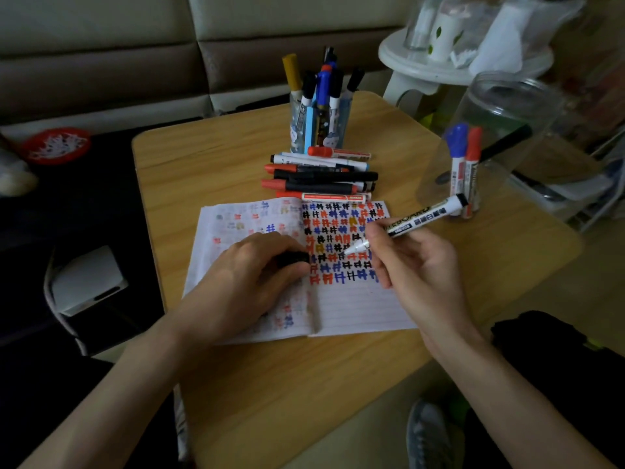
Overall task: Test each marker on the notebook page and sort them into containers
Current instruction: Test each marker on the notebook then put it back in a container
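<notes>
— Over the right page of the open lined notebook [355,306], where's the white whiteboard marker [409,225]?
— Pinched in the right hand [416,262], bare tip at the coloured hash marks [333,228]; the left hand [250,265] curls round a black cap [293,258], pinning the page.
— Advice?
— Aim for the blank lines below; stroke lightly.

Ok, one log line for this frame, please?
phase: testing | right hand: holds uncapped whiteboard marker, tip at notebook | left hand: holds black cap, rests on notebook | marker pile: behind notebook | clear jar: blue marker, red marker
</notes>
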Demonstrator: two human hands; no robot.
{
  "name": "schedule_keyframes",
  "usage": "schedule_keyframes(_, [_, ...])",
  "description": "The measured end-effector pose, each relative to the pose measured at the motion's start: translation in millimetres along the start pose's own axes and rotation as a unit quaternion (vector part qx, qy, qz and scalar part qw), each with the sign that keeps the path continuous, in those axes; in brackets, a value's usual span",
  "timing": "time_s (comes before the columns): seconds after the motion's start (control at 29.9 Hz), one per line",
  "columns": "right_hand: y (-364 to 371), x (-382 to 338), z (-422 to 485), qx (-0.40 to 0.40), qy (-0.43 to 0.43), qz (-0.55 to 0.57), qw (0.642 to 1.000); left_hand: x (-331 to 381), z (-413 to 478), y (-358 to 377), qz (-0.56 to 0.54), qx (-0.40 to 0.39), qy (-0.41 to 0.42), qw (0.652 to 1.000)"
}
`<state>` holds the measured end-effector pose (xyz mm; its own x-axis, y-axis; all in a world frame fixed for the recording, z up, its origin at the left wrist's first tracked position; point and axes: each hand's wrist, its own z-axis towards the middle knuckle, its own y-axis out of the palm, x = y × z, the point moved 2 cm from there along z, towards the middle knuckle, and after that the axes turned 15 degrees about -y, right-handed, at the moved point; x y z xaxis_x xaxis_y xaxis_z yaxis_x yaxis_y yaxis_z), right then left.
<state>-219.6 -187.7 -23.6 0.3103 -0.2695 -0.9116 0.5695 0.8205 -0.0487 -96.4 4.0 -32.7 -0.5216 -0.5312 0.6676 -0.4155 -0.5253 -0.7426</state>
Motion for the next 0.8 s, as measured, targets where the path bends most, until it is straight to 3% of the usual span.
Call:
schedule_keyframes(0.17, [-8.3,-4.2,4.5,0.044,0.004,-0.024,0.999,-1.7,0.0,-1.7,-0.013,-0.012,0.003,1.000])
schedule_keyframes(0.54, [14.6,-18.4,2.5,0.007,0.015,-0.058,0.998,0.5,4.7,-6.0,0.031,-0.037,0.039,0.998])
schedule_keyframes(0.8, [32.1,-2.2,-19.9,-0.016,-0.021,-0.044,0.999,4.4,-5.1,-7.8,0.024,0.001,0.017,1.000])
